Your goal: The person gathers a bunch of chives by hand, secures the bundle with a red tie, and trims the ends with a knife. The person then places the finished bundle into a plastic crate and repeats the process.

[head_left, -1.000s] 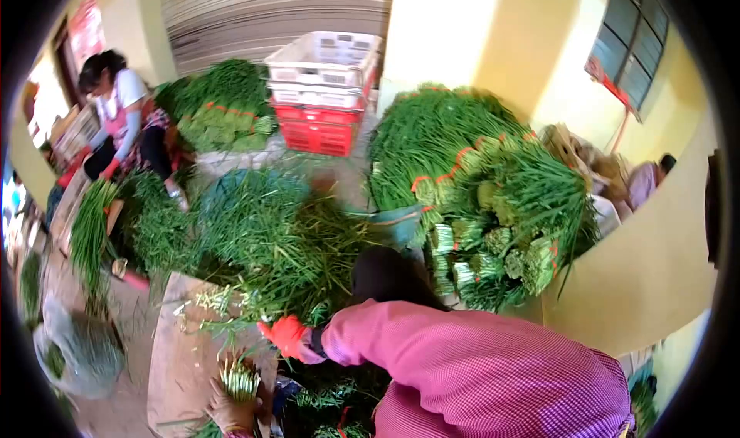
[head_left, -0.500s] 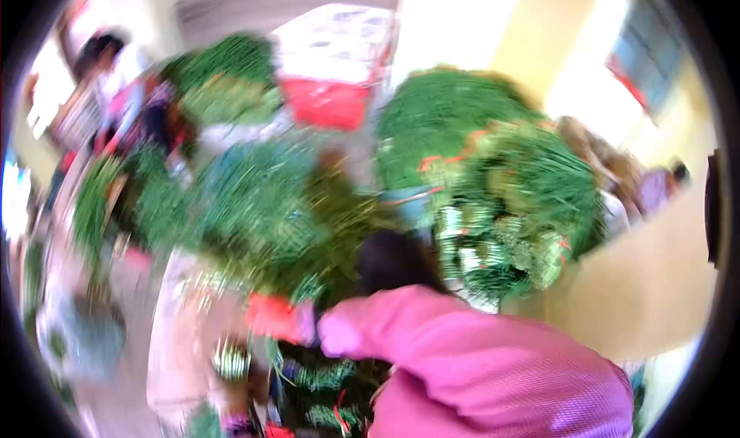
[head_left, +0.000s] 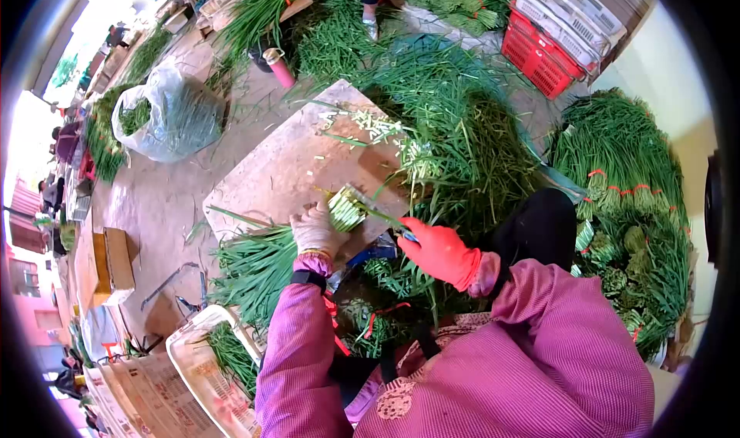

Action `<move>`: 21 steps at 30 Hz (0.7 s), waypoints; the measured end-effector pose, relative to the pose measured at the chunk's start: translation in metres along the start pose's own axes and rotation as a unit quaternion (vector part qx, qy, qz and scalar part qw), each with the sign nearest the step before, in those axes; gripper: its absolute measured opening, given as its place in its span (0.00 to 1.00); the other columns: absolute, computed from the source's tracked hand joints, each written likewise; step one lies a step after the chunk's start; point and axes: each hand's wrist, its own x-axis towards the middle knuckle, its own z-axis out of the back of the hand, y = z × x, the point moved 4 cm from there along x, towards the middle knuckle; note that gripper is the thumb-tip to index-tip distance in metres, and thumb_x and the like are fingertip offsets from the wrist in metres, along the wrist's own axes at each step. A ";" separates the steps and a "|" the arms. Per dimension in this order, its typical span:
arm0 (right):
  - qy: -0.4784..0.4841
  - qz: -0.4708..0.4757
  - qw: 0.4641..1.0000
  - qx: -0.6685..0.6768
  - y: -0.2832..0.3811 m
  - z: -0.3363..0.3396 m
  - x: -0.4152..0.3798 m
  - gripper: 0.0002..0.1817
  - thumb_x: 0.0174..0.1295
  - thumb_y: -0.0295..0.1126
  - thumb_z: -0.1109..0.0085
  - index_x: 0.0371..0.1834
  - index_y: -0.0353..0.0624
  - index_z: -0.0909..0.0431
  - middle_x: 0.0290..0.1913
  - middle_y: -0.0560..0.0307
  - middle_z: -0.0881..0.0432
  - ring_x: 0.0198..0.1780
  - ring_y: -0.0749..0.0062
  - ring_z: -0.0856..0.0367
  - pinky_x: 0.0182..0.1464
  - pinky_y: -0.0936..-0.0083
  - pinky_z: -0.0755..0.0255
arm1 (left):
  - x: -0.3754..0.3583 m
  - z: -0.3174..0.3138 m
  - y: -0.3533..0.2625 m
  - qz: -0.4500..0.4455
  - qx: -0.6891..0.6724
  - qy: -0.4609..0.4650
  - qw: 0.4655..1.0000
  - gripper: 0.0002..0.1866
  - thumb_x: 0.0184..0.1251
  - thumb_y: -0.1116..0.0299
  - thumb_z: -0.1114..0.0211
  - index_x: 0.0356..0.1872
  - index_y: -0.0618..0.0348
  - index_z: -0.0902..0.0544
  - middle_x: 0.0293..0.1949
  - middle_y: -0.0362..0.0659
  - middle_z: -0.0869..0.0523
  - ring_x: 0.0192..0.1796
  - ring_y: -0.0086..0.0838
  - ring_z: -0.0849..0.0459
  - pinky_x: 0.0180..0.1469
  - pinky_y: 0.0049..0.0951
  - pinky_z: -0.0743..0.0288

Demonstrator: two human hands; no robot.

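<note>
My left hand, in a whitish glove, is closed round a bunch of garlic chives. The pale stalk ends point right over a wooden board, and the long leaves spread down to the left. My right hand, in an orange-red glove, grips a knife, whose narrow blade reaches the stalk ends. Cut pale pieces lie scattered at the board's far corner.
A heap of loose greens lies beyond the board, tied bundles at right. Red and white crates stand at the back. On the left are a plastic bag, a pink bottle, a cardboard box and a white basket.
My view has swung, bringing the whole board and both hands into sight. The orange-red glove now appears right of the stalks with the knife; the earlier frame is blurred.
</note>
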 end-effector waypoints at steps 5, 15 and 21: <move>0.034 0.001 0.999 -0.016 0.006 -0.025 -0.006 0.19 0.66 0.41 0.43 0.56 0.47 0.27 0.24 0.48 0.18 0.26 0.49 0.18 0.28 0.57 0.26 | 0.008 -0.012 0.003 -0.004 -0.010 -0.043 0.999 0.40 0.40 0.42 0.23 0.55 0.52 0.24 0.48 0.44 0.15 0.56 0.38 0.18 0.65 0.46 0.38; 0.056 -0.023 0.996 -0.071 0.014 -0.048 -0.006 0.15 0.67 0.40 0.46 0.48 0.40 0.29 0.26 0.44 0.18 0.27 0.45 0.18 0.29 0.53 0.27 | 0.011 -0.009 0.002 -0.007 -0.021 -0.019 1.000 0.35 0.45 0.50 0.27 0.58 0.49 0.23 0.49 0.46 0.15 0.58 0.40 0.20 0.63 0.45 0.35; 0.073 -0.030 0.994 -0.075 0.019 -0.054 0.003 0.14 0.68 0.38 0.47 0.44 0.38 0.32 0.24 0.43 0.20 0.27 0.43 0.19 0.29 0.51 0.27 | 0.012 -0.010 0.003 0.001 -0.035 -0.038 0.999 0.28 0.48 0.53 0.30 0.52 0.50 0.21 0.47 0.46 0.14 0.52 0.39 0.16 0.61 0.41 0.33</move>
